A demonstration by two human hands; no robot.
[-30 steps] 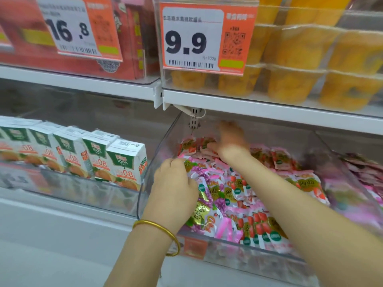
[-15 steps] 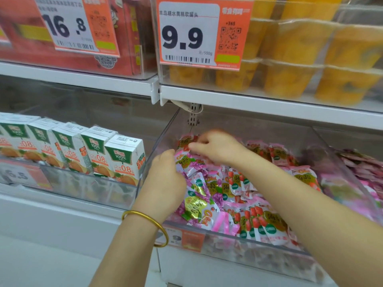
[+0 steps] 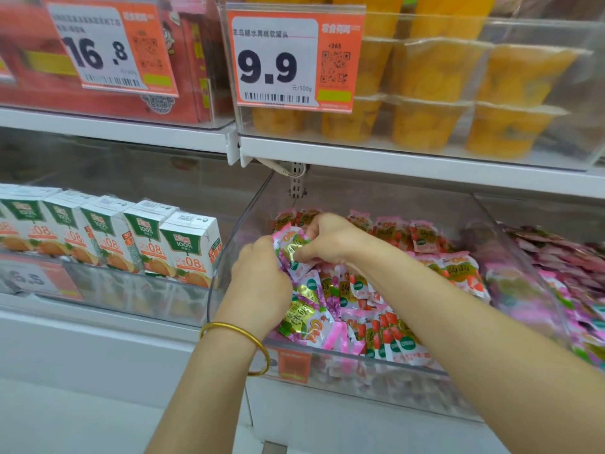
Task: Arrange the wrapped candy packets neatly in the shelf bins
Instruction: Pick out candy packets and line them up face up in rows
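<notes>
The left hand (image 3: 262,280) is curling its fingers round the lower end of a pink candy packet (image 3: 289,247), while the right hand (image 3: 327,237) is pinching its top. They are holding it just above the heap of packets (image 3: 376,309), near the left wall of the clear bin (image 3: 239,224).

Bright, even shop light, its source out of view. My left hand (image 3: 262,276) and right hand (image 3: 330,237) throw only faint, soft shadows on the candy packets (image 3: 360,326). The clear bin wall (image 3: 242,231) carries pale reflections, and its front panel looks milky. The 9.9 price tag (image 3: 288,60) reads sharp; the 16.8 price tag (image 3: 98,50) and red boxes (image 3: 39,93) at the upper left smear. The shelf edge (image 3: 425,162) slants with wide-angle distortion; the pink packets (image 3: 582,290) at the right edge blur.
</notes>
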